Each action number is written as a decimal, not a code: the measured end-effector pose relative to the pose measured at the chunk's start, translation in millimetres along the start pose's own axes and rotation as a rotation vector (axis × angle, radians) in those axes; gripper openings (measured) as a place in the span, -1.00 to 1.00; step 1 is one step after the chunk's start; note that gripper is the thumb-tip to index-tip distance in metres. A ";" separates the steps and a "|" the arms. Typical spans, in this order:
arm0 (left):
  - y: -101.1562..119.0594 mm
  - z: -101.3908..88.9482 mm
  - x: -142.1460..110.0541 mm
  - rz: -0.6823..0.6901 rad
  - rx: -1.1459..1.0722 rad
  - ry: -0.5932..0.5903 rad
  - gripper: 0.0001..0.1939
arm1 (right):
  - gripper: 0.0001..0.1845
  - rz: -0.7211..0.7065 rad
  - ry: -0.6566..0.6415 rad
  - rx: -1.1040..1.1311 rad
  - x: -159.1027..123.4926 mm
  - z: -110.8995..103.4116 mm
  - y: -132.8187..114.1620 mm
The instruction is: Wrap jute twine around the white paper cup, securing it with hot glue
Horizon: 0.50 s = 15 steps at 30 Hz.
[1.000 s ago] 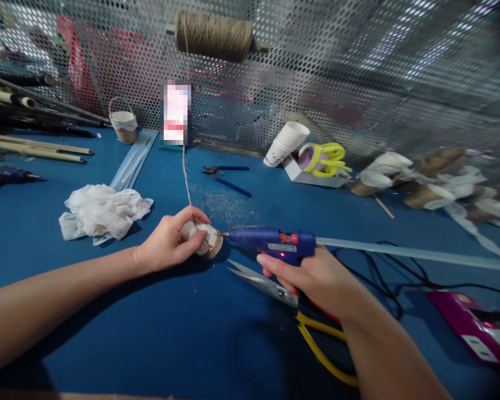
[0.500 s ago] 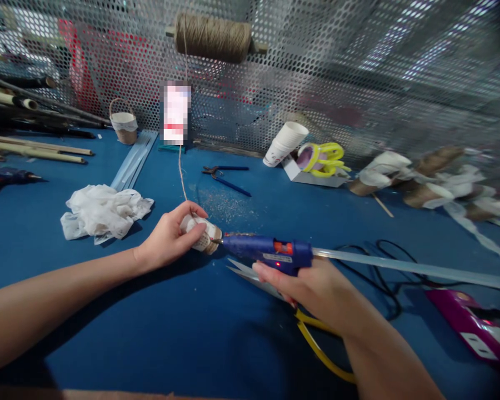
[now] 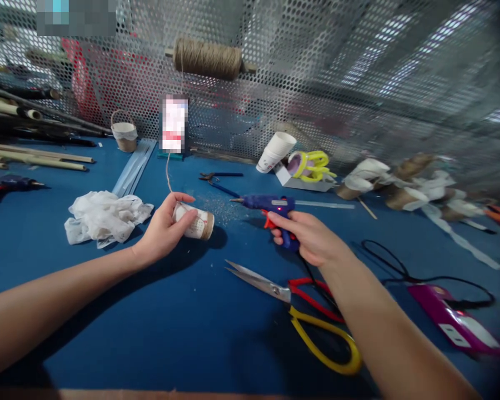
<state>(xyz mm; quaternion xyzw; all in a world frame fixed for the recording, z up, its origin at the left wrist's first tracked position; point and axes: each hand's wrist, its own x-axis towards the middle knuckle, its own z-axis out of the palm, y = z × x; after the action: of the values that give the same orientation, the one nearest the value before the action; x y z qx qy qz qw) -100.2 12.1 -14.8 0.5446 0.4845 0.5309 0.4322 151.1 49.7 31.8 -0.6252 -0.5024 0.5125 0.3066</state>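
Observation:
My left hand (image 3: 163, 229) is wrapped round a small paper cup (image 3: 196, 223) lying on its side, its base end bound with brown twine. A strand of twine (image 3: 167, 173) runs up from the cup to a twine spool (image 3: 208, 58) on a rod at the mesh wall. My right hand (image 3: 307, 238) grips the handle of a blue hot glue gun (image 3: 267, 204), its nozzle pointing left, a short gap away from the cup. A clear glue stick (image 3: 325, 205) sticks out of the gun's back.
Large scissors (image 3: 294, 311) with yellow and red handles lie on the blue table in front. A crumpled white plastic sheet (image 3: 104, 214), blue pliers (image 3: 219, 181), stacked cups (image 3: 274, 151), a small basket (image 3: 124, 133), a purple power strip (image 3: 456, 325) and wrapped cups (image 3: 404, 186) surround the hands.
My right hand has pulled the glue gun back and to the right, off the cup. The left hand has turned the cup slightly. The view has tilted up a little.

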 end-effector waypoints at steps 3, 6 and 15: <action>-0.4 -0.1 1.3 -0.001 0.010 0.005 -0.77 | -0.80 0.035 -0.010 -0.105 16.1 0.0 3.4; -2.1 -0.4 1.9 -0.008 -0.002 -0.010 -0.77 | -0.74 0.026 0.014 -0.258 27.2 -0.2 8.5; -3.3 -1.5 1.1 -0.025 0.000 -0.038 -0.73 | -0.54 -0.049 0.177 -0.842 55.3 4.4 8.8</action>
<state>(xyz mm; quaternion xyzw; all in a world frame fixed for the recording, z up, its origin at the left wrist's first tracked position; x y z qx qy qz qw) -101.9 13.6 -17.7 0.5485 0.4830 0.5149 0.4480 148.0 98.5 4.2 -0.7253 -0.6541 0.1997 0.0786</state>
